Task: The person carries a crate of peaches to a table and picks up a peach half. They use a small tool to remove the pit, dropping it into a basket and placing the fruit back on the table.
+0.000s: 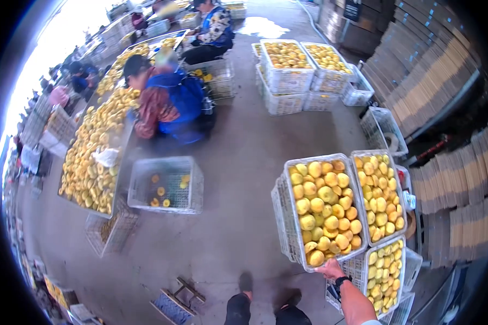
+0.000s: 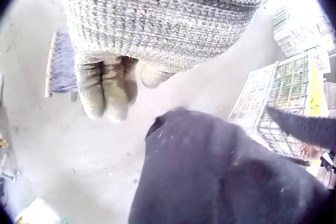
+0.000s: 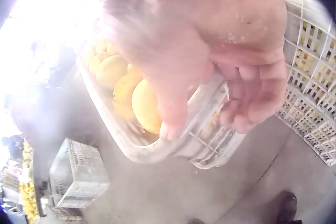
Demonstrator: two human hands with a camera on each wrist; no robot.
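Observation:
My bare right hand (image 1: 331,268) grips the near end rim of a white plastic crate (image 3: 149,153) heaped with round yellow fruit (image 1: 326,200) that look like peaches. In the right wrist view the thumb lies over the rim on the fruit side, with the other fingers curled down outside. This crate sits on top of another crate. My left hand (image 2: 152,29), in a grey knitted glove, hangs beside my dark trouser leg (image 2: 205,171), its fingers loosely bent and holding nothing. It is out of the head view.
More fruit-filled crates (image 1: 382,200) stand close on the right, by stacked flat cardboard (image 1: 450,184). A low stool (image 1: 173,306) is near my feet. To the left are a crate with a few fruit pieces (image 1: 166,184), a fruit-covered table (image 1: 95,157) and a seated person (image 1: 173,103).

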